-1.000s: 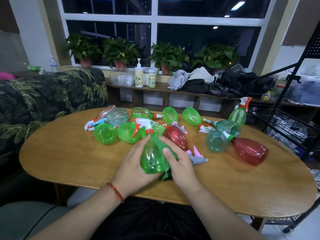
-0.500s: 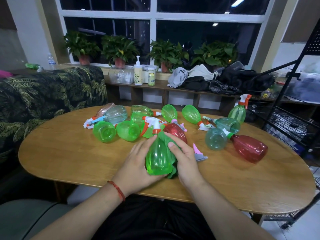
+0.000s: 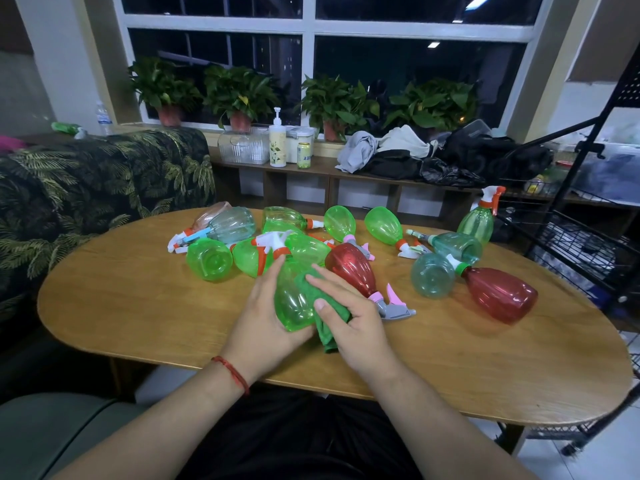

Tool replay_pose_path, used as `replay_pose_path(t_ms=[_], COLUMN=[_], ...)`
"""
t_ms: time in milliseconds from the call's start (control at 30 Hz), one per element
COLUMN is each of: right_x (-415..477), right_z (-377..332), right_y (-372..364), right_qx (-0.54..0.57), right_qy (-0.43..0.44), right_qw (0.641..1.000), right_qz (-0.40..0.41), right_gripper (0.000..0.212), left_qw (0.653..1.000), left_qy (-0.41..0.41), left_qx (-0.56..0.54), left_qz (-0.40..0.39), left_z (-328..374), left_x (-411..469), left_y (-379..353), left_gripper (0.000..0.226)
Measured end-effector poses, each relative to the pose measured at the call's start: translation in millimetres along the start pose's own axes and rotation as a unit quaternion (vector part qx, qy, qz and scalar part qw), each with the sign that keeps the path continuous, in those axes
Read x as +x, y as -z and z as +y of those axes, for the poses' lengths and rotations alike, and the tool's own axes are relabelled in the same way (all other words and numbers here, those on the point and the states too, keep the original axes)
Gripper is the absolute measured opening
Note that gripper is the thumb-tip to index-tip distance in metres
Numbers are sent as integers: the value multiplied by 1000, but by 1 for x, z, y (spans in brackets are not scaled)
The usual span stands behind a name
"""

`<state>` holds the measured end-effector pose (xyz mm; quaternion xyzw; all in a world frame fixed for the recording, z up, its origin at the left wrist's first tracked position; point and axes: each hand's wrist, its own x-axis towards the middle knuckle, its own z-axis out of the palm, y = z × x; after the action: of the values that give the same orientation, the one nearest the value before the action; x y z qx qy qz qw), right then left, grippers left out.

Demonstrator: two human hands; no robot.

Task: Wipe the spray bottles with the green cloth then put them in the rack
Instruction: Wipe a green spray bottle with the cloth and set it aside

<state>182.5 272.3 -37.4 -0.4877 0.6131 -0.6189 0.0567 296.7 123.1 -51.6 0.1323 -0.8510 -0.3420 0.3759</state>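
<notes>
A green spray bottle [image 3: 292, 301] lies on the wooden table [image 3: 138, 306] with its base toward me and its white-and-orange trigger head pointing away. My left hand [image 3: 265, 320] cups the bottle's left side. My right hand [image 3: 346, 313] holds the green cloth [image 3: 323, 332] against the bottle's right side, fingers spread over it. Several other spray bottles lie on the table behind: green ones [image 3: 209, 259], a red one [image 3: 351, 268] just right of my hands, another red one [image 3: 500, 294], and pale teal ones [image 3: 433, 280]. The black wire rack [image 3: 585, 244] stands at the right.
One green spray bottle [image 3: 479, 220] stands upright at the table's far right edge by the rack. A leaf-patterned sofa [image 3: 86, 188] is at the left. A low shelf with clothes, a pump bottle [image 3: 277, 140] and potted plants runs under the window.
My right hand with the cloth has slid along the bottle's side, and the bottle has turned slightly under my hands. The camera view has shifted a little.
</notes>
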Motion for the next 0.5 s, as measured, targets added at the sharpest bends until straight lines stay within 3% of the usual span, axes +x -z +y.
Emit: replay_pose_path(t_ms=[167, 500], right_x=[3, 11], right_z=[3, -2], right_y=[1, 7], right_qx=[20, 262], right_qy=[-14, -128], right_qw=[1000, 955], right_qz=[6, 48], right_gripper=[37, 35], left_qw=[999, 988], left_qy=[-20, -113], left_qx=[-6, -9], left_qz=[-49, -104], left_z=[3, 15], left_x=[0, -5], left_y=[3, 7], left_gripper=[120, 119])
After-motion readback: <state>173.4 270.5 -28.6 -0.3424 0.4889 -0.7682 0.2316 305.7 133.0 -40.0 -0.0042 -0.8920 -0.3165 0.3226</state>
